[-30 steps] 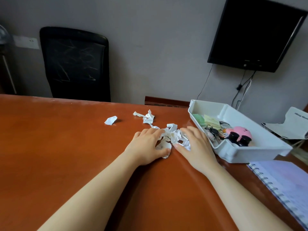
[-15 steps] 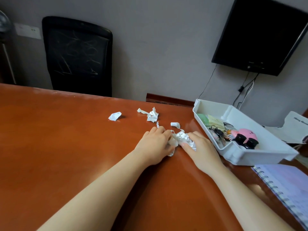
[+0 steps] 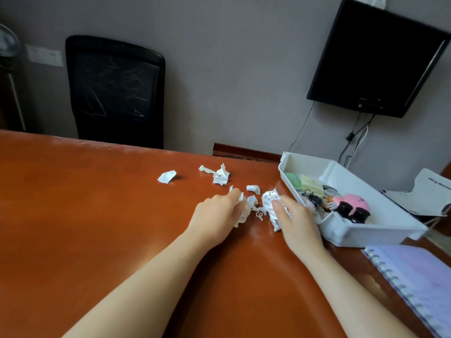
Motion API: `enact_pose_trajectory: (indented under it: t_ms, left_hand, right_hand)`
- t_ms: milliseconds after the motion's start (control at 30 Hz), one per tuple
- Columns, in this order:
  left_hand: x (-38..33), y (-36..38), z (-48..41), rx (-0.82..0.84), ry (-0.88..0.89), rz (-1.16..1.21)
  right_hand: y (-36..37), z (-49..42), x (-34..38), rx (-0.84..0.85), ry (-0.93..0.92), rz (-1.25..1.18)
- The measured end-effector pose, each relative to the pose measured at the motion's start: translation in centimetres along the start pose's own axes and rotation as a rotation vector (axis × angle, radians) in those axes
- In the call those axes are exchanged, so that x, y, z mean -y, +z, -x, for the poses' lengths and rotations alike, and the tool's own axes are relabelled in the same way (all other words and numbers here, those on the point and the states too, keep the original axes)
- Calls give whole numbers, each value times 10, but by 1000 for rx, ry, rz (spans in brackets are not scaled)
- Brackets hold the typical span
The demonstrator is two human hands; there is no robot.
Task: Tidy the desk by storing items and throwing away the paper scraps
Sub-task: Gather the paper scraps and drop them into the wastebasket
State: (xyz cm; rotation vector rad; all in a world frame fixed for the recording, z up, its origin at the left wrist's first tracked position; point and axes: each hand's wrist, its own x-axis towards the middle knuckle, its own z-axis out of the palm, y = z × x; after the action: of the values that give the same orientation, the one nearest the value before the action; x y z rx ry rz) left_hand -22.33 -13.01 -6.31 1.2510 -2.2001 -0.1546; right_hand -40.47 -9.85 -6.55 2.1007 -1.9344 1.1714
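Notebook (image 3: pixel 419 284) cut off at edge

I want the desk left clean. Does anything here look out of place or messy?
Yes. Torn paper scraps are strewn over the desk: one lone scrap, a crumpled bit, a small piece. The left hand and right hand are gathering the rest.

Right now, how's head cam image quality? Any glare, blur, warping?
Head view: soft glare patches on the desk by the hands; strong wide-angle warp tilts the monitor and bows the desk edge; slight motion softness on the left hand, right hand and paper scraps; notebook washed out.
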Motion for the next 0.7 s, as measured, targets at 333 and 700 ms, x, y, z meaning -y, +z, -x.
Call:
enact_pose_trajectory:
  t_ms: [333, 700]
  left_hand:
    - [5, -12, 11, -258, -71, 311]
    - [-2, -84, 58, -292, -23, 394]
  right_hand:
    - [-19, 1, 32, -229, -56, -152]
    - [-18, 4, 113, -172, -86, -404]
